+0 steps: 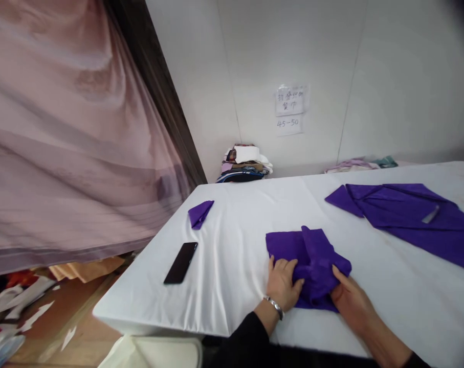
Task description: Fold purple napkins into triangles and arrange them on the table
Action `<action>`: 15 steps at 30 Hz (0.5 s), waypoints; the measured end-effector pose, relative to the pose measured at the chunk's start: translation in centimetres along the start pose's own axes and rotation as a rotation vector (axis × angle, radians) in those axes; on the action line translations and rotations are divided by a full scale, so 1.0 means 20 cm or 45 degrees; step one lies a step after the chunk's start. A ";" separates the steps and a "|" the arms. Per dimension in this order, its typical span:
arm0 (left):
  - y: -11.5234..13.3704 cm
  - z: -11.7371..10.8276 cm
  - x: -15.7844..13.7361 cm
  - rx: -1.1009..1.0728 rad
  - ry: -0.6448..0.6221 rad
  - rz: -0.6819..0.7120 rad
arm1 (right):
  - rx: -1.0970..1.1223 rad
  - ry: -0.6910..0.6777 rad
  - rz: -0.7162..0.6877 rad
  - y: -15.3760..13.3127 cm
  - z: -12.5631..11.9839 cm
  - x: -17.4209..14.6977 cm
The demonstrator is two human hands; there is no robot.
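A partly folded purple cloth [289, 245] lies on the white-covered table in front of me, with a raised, crumpled fold across its middle. My left hand [283, 281], wearing a silver bracelet, rests on its near left part with fingers bent onto the fabric and thumb against the fold. At the right edge, my right hand [349, 296] grips the cloth, thumb on top and the other fingers mostly hidden beneath it. Farther right lie more purple cloths [404, 214], overlapping and flat, with a small greyish strip [431, 214] on top. A small folded purple cloth [200, 213] sits at the far left.
A black phone [181, 263] lies on the white tablecloth [232, 266] at left. Behind the table are a stack of folded fabrics [245, 163] and another fabric pile [354, 164]. A pink curtain [70, 133] hangs at left. Paper signs [289, 110] are on the wall.
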State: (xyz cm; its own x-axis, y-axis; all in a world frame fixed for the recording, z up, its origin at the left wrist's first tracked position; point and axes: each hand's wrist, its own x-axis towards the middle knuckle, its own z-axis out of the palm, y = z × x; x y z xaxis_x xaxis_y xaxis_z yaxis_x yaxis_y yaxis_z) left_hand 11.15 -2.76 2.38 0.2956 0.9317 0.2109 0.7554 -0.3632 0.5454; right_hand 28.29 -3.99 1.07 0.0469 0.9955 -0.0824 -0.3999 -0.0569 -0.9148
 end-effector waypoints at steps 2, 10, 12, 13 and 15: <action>-0.01 -0.03 0.01 0.064 0.015 0.011 | 0.107 0.009 0.078 -0.04 -0.02 -0.02; -0.11 -0.15 0.01 0.204 0.157 0.044 | 0.397 0.329 0.163 -0.22 -0.21 -0.03; -0.15 -0.18 0.01 0.192 0.205 0.062 | 0.450 0.366 0.189 -0.27 -0.26 -0.03; -0.16 -0.19 0.01 0.174 0.226 0.075 | 0.469 0.380 0.200 -0.29 -0.28 -0.04; -0.20 -0.21 0.01 0.100 0.274 0.101 | 0.503 0.401 0.204 -0.32 -0.32 -0.04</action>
State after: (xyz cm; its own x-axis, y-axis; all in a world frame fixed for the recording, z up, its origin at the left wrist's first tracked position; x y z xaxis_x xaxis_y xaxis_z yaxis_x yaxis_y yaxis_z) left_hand 5.69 -1.19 3.67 0.2306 0.8760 0.4235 0.7806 -0.4264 0.4570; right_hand 36.68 -4.95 4.51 0.2055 0.9020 -0.3796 -0.7360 -0.1132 -0.6674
